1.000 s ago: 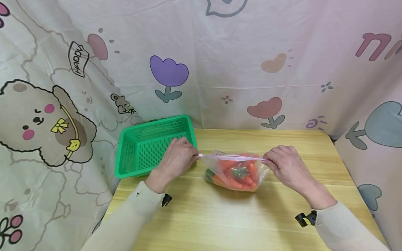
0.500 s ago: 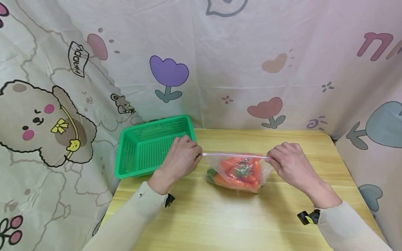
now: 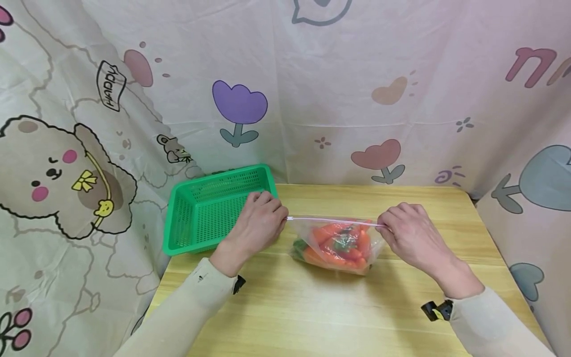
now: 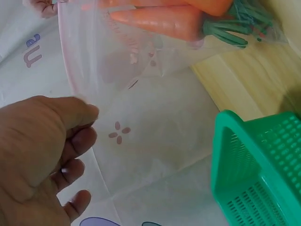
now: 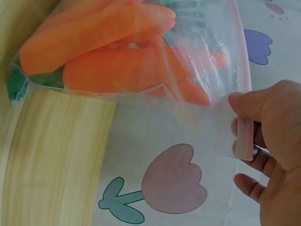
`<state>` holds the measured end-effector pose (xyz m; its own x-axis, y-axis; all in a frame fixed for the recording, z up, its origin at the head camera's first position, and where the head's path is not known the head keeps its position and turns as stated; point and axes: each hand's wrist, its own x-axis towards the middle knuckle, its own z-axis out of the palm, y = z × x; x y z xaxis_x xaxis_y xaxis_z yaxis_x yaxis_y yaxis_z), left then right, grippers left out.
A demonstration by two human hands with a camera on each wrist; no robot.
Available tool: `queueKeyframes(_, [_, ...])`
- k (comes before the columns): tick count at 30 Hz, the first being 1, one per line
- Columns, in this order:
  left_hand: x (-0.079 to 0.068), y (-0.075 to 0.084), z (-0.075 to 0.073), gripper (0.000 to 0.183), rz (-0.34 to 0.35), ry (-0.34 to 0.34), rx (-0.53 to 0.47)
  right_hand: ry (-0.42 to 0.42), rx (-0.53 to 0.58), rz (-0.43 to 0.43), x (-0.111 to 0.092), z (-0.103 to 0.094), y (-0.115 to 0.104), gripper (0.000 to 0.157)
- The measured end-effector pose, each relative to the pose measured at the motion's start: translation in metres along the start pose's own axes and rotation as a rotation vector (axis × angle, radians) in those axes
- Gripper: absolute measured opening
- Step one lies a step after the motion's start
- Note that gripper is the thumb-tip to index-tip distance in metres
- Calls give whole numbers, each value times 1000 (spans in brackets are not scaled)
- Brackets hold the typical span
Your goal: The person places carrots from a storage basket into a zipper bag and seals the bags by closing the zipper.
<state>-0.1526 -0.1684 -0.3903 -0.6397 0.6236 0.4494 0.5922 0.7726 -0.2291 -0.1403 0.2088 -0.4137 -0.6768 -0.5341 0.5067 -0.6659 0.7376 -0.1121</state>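
A clear zip bag (image 3: 303,230) with a pink strip along its mouth stands on the table in the head view. Inside it lie several orange carrots (image 4: 160,22) with green tops, their colour showing through the plastic. My left hand (image 3: 258,220) pinches the left corner of the mouth, beside a small white slider (image 3: 290,218). At the opposite corner, my right hand (image 3: 412,235) pinches the strip's end between thumb and fingers, as the right wrist view shows. The strip is stretched nearly straight between both hands, and the bag hangs below it.
A green perforated basket (image 3: 171,223) stands at the table's back left, with my left hand overlapping its right front corner in the head view. The wooden table (image 3: 330,312) meets a printed cloth (image 3: 312,74) behind and at both sides.
Both hands and the bag have shifted slightly right from a second ago. The strip now looks thinner, and the bag leans a little differently. Over the last half second hardly anything has moved.
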Motion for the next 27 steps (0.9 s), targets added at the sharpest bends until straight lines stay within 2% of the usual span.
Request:
queueKeyframes(12, [0,-1,-2,17,-18,-33,-22,-22,-21,-2,3,1,-2,9])
queueKeyframes(27, [1,-2,-5,12,-69,-97,-75,-25,11,16,9,4,-8,9])
